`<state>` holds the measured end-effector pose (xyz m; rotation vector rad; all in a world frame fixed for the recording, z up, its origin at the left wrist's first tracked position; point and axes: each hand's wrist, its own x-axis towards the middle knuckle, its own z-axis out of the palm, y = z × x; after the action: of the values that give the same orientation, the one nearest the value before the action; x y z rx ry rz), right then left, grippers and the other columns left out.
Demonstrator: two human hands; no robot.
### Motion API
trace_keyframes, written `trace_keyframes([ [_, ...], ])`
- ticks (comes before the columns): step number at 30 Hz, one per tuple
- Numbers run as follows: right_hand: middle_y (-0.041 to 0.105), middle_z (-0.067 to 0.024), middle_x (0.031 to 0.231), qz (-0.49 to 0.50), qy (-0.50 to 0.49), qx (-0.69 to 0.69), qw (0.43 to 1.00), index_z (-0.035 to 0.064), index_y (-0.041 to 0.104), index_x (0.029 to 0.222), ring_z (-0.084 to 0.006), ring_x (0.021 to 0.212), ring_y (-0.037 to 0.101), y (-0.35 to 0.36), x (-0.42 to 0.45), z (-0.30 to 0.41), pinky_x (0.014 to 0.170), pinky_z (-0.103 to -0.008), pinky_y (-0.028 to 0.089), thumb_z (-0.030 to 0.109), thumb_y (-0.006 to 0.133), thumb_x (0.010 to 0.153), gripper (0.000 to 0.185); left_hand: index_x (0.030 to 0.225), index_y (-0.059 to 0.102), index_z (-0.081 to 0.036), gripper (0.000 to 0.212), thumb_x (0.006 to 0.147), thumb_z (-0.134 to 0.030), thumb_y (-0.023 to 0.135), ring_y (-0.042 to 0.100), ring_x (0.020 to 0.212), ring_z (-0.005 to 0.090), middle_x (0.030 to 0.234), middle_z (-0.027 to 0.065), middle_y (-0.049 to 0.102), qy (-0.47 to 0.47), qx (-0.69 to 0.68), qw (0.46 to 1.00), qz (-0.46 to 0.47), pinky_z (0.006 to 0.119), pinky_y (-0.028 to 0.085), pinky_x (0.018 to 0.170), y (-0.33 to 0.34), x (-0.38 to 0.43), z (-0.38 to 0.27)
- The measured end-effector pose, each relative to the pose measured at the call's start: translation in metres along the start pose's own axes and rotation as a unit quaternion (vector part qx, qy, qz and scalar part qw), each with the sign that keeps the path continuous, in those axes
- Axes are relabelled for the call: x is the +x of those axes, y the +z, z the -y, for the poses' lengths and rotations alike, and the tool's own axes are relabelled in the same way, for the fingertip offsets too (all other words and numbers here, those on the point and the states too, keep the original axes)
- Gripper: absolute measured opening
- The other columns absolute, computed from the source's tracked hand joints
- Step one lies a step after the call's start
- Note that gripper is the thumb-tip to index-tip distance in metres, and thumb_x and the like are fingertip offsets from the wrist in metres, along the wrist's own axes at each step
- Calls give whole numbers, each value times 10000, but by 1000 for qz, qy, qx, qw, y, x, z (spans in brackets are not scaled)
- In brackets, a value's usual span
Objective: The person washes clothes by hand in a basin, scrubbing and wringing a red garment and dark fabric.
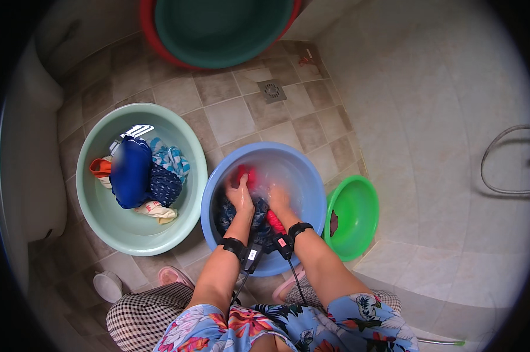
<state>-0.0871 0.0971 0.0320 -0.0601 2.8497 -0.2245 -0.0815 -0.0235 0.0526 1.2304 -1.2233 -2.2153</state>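
In a blue plastic basin [306,165] of cloudy water, my left hand [239,196] grips a red cloth [248,170] at the far side, its thumb against the fabric. My right hand [279,200] dips into the suds beside it; its fingertips are blurred under the water, so its hold is hidden. Between my wrists lies a dark blue patterned garment [260,220], partly submerged. A bunched red piece of cloth [275,222] shows next to my right wrist. Each wrist wears a black strap with a small cabled device.
A pale green basin [194,145] at left holds water and several garments, including a blue one [132,176]. At right stands a bright green basin [357,220] with a dark item inside. Nested large basins [223,61], a floor drain [272,90] and a small white tub [108,286] surround me.
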Motion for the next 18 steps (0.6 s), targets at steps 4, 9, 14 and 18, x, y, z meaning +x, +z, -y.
trace_keyframes([
  [4, 608, -141, 1103, -94, 123, 545, 824, 48, 514, 1257, -248, 1001, 600, 19, 22, -34, 861, -368, 491, 157, 660, 846, 450, 1258, 514, -7, 505, 802, -156, 674, 522, 1105, 228, 1239, 107, 543, -48, -52, 995, 65, 322, 381, 980, 21, -12, -8],
  [9, 594, -84, 1114, 151, 162, 737, 638, 39, 531, 1253, -148, 964, 589, -77, -22, 34, 840, -282, 498, 37, 639, 844, 423, 1298, 470, -63, 517, 838, -189, 669, 536, 1079, 230, 1239, 91, 522, -157, -204, 956, 138, 318, 402, 975, 1, 0, -9],
  [14, 610, -71, 1101, 171, 24, 625, 761, 29, 537, 1249, -131, 977, 581, -119, -72, 48, 880, -291, 475, 35, 626, 840, 418, 1276, 442, -84, 505, 842, -199, 673, 544, 1059, 241, 1184, 88, 523, -287, -215, 913, 195, 388, 524, 790, 6, -6, -32],
  [18, 610, -122, 1079, 51, -149, 428, 890, 21, 587, 1172, -187, 1006, 589, -123, -92, 69, 888, -313, 458, 113, 728, 757, 448, 1201, 458, -60, 478, 814, -193, 704, 608, 896, 256, 1016, 104, 574, -331, -168, 912, 176, 410, 559, 665, -6, 12, -3],
])
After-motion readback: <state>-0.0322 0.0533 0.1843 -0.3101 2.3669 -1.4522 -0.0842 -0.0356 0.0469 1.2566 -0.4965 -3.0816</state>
